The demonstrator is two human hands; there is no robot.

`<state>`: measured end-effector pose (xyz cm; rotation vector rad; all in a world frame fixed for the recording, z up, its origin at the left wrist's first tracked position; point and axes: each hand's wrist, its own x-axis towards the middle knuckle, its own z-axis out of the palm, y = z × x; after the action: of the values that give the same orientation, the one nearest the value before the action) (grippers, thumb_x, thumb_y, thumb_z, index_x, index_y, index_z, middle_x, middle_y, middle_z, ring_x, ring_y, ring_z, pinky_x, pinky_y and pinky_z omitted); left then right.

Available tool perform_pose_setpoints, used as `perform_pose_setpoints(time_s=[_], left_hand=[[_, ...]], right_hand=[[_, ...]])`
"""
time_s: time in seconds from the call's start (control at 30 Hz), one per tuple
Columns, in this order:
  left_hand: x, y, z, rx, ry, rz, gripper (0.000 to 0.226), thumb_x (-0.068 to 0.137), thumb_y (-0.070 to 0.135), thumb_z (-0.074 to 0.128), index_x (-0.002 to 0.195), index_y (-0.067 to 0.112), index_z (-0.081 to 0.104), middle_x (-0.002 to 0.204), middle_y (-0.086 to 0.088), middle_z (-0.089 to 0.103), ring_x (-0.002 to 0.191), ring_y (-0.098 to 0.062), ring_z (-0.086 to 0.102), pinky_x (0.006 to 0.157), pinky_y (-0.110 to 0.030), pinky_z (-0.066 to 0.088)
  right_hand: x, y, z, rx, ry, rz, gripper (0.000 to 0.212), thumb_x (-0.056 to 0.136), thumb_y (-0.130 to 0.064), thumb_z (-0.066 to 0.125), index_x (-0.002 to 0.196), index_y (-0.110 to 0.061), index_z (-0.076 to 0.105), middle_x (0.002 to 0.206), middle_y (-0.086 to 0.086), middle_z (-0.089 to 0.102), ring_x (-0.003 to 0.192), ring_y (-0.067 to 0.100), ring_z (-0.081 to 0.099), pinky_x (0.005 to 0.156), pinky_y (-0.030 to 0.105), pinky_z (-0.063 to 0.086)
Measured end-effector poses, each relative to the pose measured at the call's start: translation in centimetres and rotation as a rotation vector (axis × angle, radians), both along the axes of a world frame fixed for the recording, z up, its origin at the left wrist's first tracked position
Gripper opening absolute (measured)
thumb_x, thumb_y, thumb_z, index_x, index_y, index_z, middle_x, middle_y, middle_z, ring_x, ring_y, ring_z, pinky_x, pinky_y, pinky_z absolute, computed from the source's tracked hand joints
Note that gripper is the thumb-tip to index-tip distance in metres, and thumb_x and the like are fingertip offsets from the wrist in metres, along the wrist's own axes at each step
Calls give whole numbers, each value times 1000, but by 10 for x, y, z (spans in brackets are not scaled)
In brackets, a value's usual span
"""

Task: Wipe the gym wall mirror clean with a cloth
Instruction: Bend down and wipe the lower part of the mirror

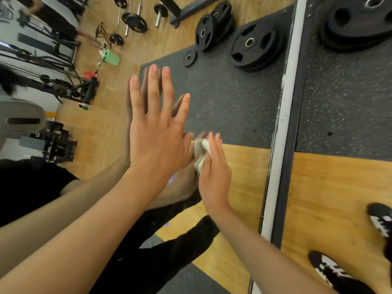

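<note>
My left hand [157, 128] lies flat against the gym wall mirror [233, 102], released, fingers straight and spread, grasping nothing; its reflection meets it fingertip to fingertip in the glass. Just beside it, my right hand [214, 172] is also unclenched: the fingers run straight and lie over the cloth [201, 152], pressing it onto the glass. I cannot see my thumb, so I cannot tell whether it hooks the cloth. The cloth is a small, pale, crumpled wad, bunched between the two hands and showing at the thumb side of my right hand, on the lower part of the mirror, near its pale frame strip [283, 124].

Beyond the frame lies the real floor: wooden boards [339, 187] and a dark speckled rubber mat [347, 92] carrying a stack of black weight plates [356, 20]. My black-and-white shoes [331, 270] stand on the wood. In the glass I see reflected plates, barbells and a green container, somewhat blurred.
</note>
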<state>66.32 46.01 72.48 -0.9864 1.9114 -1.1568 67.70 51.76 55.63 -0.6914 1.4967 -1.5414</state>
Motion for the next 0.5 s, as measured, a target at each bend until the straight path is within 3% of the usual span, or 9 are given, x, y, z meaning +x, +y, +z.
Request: perform_pose_setpoints(time_s=[0.07,0.13,0.2,0.33,0.4,0.5], left_hand=[[1,-1,1,62,106,-19,71,101,64,39,160,26,40,171,-32,7,160,-50,3,126,-71,2],[4,4,4,223,340,-103,57,98,53,48,139,17,65,161,-28,41,156,-45,28,126,-69,7],[15,27,5,301,531,-155,50,96,45,54,128,10,71,149,-25,57,149,-42,42,126,-63,19],[50,97,6,266,514,-137,38,98,37,60,123,12,73,156,-23,51,153,-40,38,127,-59,21],[71,123,9,242,485,-93,41,97,36,57,128,13,71,162,-22,45,156,-40,32,128,-59,20],[93,155,18,189,434,2,55,92,37,61,141,12,64,170,-21,30,160,-40,21,131,-56,9]], right_hand=[[16,27,-6,30,-11,17,51,110,-10,38,159,-23,39,169,-9,27,155,2,22,117,7,21],[19,35,-8,47,-14,29,51,110,-10,39,160,-24,38,169,-8,27,155,4,23,113,1,18],[19,39,-12,18,-2,48,52,111,-12,40,160,-27,36,170,-5,26,155,2,21,111,-1,17],[20,48,-19,35,-12,112,52,112,-15,40,161,-30,35,171,1,24,136,-32,4,104,-6,16],[20,54,-20,52,16,127,51,112,-13,38,161,-27,36,170,4,28,137,-28,4,100,-9,14],[20,61,-25,54,44,172,51,111,-12,37,161,-24,36,167,5,34,148,-6,18,102,-6,20]])
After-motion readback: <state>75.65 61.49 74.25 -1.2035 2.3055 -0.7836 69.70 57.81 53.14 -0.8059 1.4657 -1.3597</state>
